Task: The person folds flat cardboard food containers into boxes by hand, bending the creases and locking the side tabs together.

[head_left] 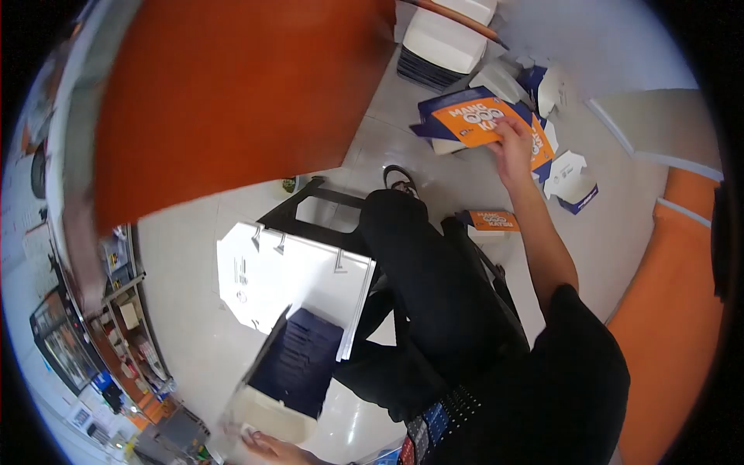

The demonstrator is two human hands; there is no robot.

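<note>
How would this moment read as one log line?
right hand: holding orange-printed carton | left hand: at pale end of dark-lined carton | white sheets: beside person's leg | orange box: on floor

Ahead of me to the left I see a broad orange-red panel (240, 93), with a small green plant (289, 185) near its lower edge. Cluttered shelves (138, 353) line my far left, another orange panel (666, 325) stands on my right, and my shoe (400, 180) rests on the pale tiled floor (182, 256).
</note>
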